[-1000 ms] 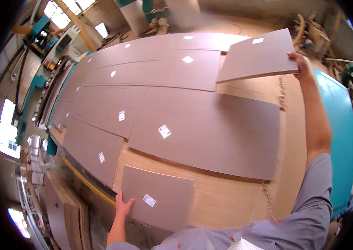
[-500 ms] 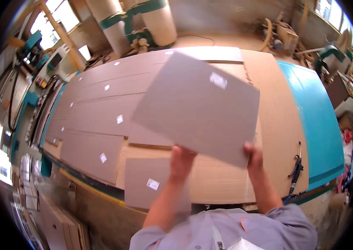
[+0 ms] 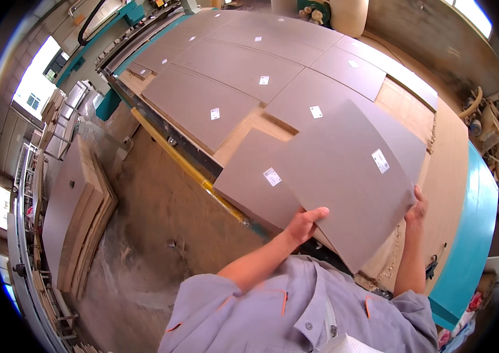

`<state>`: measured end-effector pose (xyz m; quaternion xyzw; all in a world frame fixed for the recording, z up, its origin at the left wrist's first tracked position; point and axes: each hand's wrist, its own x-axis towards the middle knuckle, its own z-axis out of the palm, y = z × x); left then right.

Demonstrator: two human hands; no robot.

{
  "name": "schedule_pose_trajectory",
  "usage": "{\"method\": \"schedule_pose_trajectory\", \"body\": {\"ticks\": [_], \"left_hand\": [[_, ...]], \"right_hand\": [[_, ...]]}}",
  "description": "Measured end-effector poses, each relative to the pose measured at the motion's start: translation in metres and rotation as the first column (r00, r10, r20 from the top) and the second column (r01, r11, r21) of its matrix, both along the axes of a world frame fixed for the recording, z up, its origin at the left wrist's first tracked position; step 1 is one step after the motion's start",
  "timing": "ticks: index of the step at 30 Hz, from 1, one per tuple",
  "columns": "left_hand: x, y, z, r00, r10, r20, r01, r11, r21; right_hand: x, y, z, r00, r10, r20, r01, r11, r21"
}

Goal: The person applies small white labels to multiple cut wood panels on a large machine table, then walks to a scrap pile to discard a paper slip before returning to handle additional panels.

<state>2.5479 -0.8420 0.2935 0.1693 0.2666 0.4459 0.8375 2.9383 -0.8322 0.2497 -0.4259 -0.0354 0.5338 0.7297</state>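
Observation:
A flat grey-brown panel (image 3: 349,176) with a white label is held tilted above the table, in front of my body. My left hand (image 3: 305,226) grips its left edge, thumb on the upper face and fingers mostly hidden beneath. My right hand (image 3: 416,207) is closed on the opposite edge. Just left of the held panel, and partly covered by it, lies another labelled panel (image 3: 249,167) at the table's front edge. Several more labelled panels, such as one large panel (image 3: 196,106), lie side by side beyond it.
A yellow rail (image 3: 188,167) runs along the table's front side. Thick boards (image 3: 76,217) lean in a stack at the left. On the right are a turquoise table surface (image 3: 467,223) and a black-handled tool (image 3: 431,267). Sawdust lies on the tan base board (image 3: 446,176).
My view has swung to the left, bringing the floor and stacked boards further in. The held panel has turned and come nearer my body; both hands still grip it.

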Motion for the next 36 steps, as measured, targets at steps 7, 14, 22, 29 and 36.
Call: {"method": "schedule_pose_trajectory", "body": {"ticks": [7, 14, 22, 29, 36], "left_hand": [[-0.092, 0.005, -0.04, 0.963, 0.249, -0.099, -0.259, 0.96, -0.11], [-0.151, 0.005, -0.082, 0.923, 0.356, -0.148, -0.376, 0.916, -0.137], [-0.178, 0.003, -0.082, 0.915, 0.054, -0.399, -0.146, 0.968, -0.202], [-0.19, 0.035, -0.049, -0.137, 0.216, -0.967, 0.075, 0.975, 0.207], [-0.104, 0.171, -0.078, -0.356, 0.73, -0.584, 0.681, 0.63, 0.373]], "right_hand": [[-0.136, 0.011, -0.025, 0.878, 0.478, 0.032, -0.457, 0.856, -0.242], [-0.219, 0.02, -0.001, 0.668, 0.718, 0.197, -0.57, 0.663, -0.485], [-0.205, 0.061, 0.009, 0.311, 0.798, 0.516, -0.493, 0.6, -0.63], [-0.089, 0.12, -0.04, 0.169, 0.46, 0.872, -0.113, 0.887, -0.447], [-0.004, 0.263, -0.066, 0.062, 0.297, 0.953, 0.015, 0.954, -0.298]]}}
